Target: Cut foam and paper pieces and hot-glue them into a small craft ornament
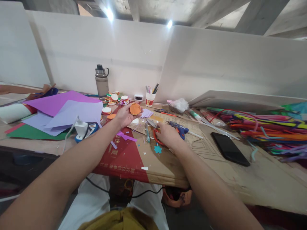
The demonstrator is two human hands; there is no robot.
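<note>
A round orange disc [135, 109] rests in my left hand [125, 116], held at the palm and fingers above the cardboard. My right hand [167, 134] is closed on scissors [155, 138] with red handles, their blades pointing up and left toward the disc. The blades and the disc are apart. Below the scissors lies a blue flower-shaped piece [157, 149]. A blue glue gun [181, 130] sits just beyond my right hand. Purple paper strips [128, 137] lie between my two forearms.
At the left are purple paper sheets [72, 113] and a power strip [92, 128]. A bottle [102, 83] and a pen cup [150, 99] stand near the white wall. On the right lie a black phone [229, 149] and many coloured pipe cleaners [271, 127].
</note>
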